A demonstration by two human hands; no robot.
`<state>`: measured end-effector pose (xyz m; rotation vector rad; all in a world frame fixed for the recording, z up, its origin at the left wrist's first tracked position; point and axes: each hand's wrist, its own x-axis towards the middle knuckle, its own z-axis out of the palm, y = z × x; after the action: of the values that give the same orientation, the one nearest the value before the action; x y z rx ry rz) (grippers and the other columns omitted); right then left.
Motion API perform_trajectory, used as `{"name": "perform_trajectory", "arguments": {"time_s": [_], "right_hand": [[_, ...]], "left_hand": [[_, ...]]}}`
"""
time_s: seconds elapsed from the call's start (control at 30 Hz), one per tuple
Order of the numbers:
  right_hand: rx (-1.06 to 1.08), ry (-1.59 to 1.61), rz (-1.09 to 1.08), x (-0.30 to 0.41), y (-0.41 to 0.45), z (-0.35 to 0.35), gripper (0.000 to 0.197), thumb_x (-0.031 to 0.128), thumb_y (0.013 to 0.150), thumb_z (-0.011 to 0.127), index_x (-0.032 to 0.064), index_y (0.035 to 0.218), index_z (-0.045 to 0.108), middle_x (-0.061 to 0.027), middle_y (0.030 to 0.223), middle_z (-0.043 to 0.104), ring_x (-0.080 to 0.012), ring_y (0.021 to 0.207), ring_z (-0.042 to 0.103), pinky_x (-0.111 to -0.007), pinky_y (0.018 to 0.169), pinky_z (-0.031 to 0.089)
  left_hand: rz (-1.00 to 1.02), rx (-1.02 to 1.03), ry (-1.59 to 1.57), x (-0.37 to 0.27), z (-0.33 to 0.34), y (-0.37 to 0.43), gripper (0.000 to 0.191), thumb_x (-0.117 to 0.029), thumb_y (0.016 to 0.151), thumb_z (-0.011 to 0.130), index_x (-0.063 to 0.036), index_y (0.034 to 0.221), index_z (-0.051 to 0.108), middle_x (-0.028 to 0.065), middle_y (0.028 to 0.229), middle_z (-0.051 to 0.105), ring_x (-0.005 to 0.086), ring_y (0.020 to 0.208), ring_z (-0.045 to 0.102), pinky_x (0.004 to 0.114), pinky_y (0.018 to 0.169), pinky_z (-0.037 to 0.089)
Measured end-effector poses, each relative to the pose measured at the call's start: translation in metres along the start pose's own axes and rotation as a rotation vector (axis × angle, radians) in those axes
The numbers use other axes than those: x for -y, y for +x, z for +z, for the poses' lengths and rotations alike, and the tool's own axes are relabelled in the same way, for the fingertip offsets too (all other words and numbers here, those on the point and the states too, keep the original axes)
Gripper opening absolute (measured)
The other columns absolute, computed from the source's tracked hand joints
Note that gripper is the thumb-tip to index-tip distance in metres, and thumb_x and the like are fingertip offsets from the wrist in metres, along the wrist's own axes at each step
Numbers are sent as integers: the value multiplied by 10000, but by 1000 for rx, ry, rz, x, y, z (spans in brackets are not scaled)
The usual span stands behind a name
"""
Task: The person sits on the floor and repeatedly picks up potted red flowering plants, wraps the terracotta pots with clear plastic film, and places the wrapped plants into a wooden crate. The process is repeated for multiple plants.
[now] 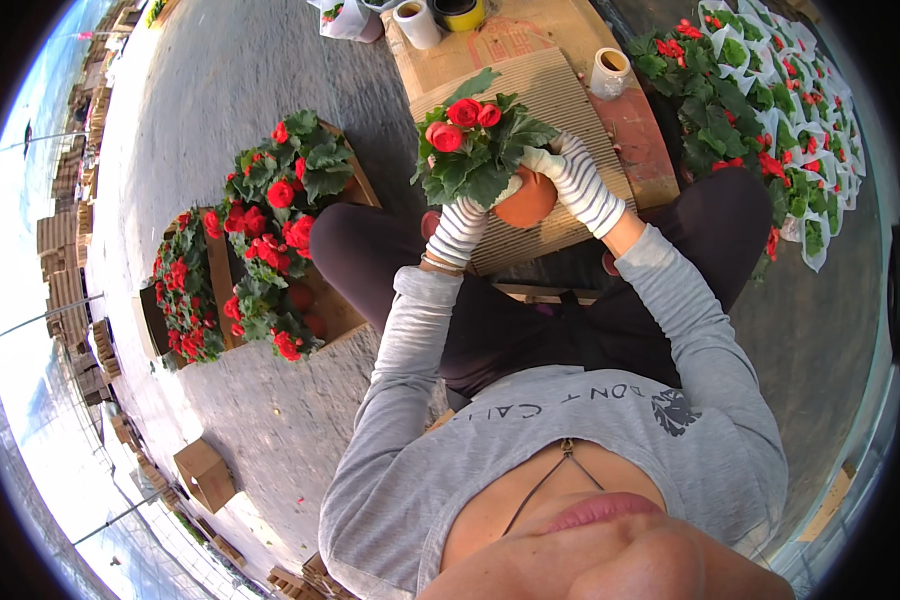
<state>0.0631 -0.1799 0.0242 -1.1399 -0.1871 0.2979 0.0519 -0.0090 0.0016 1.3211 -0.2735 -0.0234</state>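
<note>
Both my hands wear striped knit work gloves. A begonia with red blooms (466,142) grows in a terracotta-coloured pot (526,199), which I hold tilted over a sheet of corrugated cardboard (570,97). My left hand (465,217) is at the pot's near left side, its fingers partly hidden under the leaves. My right hand (570,176) grips the pot's rim from the right, beside the leaves. Beyond the plant, a roll of clear film or tape (610,73) stands on the cardboard-covered work surface, with another white roll (418,24) and a yellow roll of tape (459,13) at its far edge.
Cardboard boxes (220,277) of potted red begonias stand on the floor to the left. Many begonias in white sleeves (802,127) fill the right side. A white-sleeved pot (349,19) is at the far left of the work surface. One closed carton (205,475) lies farther back left.
</note>
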Motion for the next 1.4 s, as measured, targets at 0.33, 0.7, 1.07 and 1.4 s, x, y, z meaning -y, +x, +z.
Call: {"name": "perform_trajectory", "arguments": {"time_s": [0.33, 0.7, 1.07, 1.4], "right_hand": [[-182, -17, -46, -7, -3, 3, 337, 146, 815, 718, 10, 1110, 630, -33, 1007, 681, -106, 897, 603, -270, 836, 475], [-199, -105, -122, -20, -4, -3, 327, 82, 819, 673, -6, 1123, 592, -51, 1054, 668, -121, 926, 608, -277, 828, 487], [59, -662, -159, 44, 9, -8, 407, 193, 807, 691, -3, 1150, 593, -173, 979, 681, -236, 877, 666, -340, 797, 513], [179, -1319, 73, 104, 54, 26, 519, 478, 756, 690, 47, 1046, 679, -160, 918, 695, -299, 865, 668, -377, 806, 507]], "left_hand": [[-206, -16, -208, 18, -15, -10, 597, -238, 769, 776, -68, 1279, 516, 45, 1236, 570, 176, 1123, 541, 351, 989, 439], [91, 146, 432, 51, -34, 1, 513, -105, 936, 558, -53, 1405, 359, 100, 1369, 457, 207, 1207, 484, 337, 1013, 428], [53, 230, 326, 33, -23, 6, 498, -137, 964, 501, -74, 1430, 337, 92, 1452, 382, 226, 1301, 405, 347, 1088, 346], [-376, -34, -673, 6, -13, 2, 371, -114, 882, 597, -62, 1244, 533, 99, 1204, 587, 248, 1110, 560, 388, 988, 456]]}}
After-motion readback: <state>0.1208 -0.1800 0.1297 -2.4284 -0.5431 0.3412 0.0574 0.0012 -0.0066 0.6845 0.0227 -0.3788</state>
